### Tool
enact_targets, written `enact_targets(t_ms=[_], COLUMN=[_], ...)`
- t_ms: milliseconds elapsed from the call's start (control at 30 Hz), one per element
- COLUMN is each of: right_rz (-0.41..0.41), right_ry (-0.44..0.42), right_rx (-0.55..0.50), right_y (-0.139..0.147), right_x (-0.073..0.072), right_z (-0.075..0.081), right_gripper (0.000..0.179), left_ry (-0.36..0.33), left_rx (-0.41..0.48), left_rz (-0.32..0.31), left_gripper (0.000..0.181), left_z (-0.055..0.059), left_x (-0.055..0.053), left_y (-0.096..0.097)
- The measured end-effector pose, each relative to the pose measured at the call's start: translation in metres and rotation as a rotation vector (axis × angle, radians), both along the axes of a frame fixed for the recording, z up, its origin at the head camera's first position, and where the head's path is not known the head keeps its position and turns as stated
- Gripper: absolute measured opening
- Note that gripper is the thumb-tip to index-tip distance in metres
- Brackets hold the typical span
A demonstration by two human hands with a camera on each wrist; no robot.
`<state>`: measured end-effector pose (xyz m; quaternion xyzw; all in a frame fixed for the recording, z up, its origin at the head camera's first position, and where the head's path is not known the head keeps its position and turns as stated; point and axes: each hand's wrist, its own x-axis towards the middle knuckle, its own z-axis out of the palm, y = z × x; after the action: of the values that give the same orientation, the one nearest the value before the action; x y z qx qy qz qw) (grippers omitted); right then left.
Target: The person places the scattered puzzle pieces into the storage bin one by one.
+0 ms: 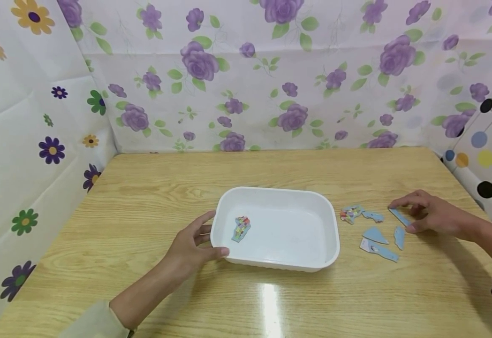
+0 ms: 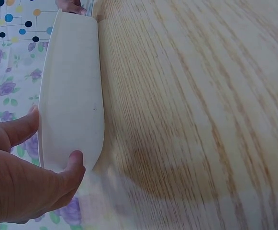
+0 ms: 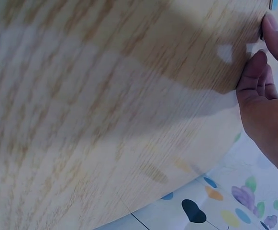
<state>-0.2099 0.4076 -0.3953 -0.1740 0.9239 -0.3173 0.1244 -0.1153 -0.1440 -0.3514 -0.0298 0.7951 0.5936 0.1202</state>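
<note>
My left hand (image 1: 191, 244) grips the left end of a white plastic tub (image 1: 275, 265), with the thumb over the near rim and fingers against its outer wall. Inside the tub, toward the left, lies one colourful puzzle piece (image 1: 241, 228). Over on the right, my right hand (image 1: 433, 216) pinches a narrow light-blue puzzle piece (image 1: 399, 217) by its ends, between thumb and fingertips, close over the table. Near those fingers are a small blue piece (image 1: 399, 238), a triangular piece (image 1: 374, 235) and a long piece with a white end (image 1: 379, 249).
Right beside the tub are a multicoloured piece (image 1: 351, 213) and a wavy blue piece (image 1: 373, 216). Everything stands on a wood-grain table (image 1: 157, 188). Flower-printed sheets (image 1: 246, 75) hang behind it and on the left; a dotted one (image 1: 486, 141) covers the right side.
</note>
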Motion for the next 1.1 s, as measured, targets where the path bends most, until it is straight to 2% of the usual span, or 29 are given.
enact_targets(t_ms=[267, 567, 800, 1100], right_rz=[0.017, -0.003, -0.003, -0.083], right_ry=[0.018, -0.007, -0.029, -0.07], right_rx=[-0.001, 0.015, -0.021, -0.015], right_y=[0.001, 0.001, 0.0, 0.002], right_x=[0.001, 0.002, 0.002, -0.003], right_z=[0.003, 0.007, 0.01, 0.026], right_gripper=[0.05, 0.053, 0.054, 0.061], left_ry=[-0.011, -0.01, -0.009, -0.008], left_rx=[-0.008, -0.004, -0.012, -0.006], left_rz=[-0.001, -0.007, -0.007, -0.005], left_gripper=[0.087, 0.087, 0.087, 0.087], left_z=[-0.002, -0.003, -0.003, -0.004], left_x=[-0.001, -0.001, -0.001, -0.001], left_y=[0.0, -0.001, -0.001, -0.001])
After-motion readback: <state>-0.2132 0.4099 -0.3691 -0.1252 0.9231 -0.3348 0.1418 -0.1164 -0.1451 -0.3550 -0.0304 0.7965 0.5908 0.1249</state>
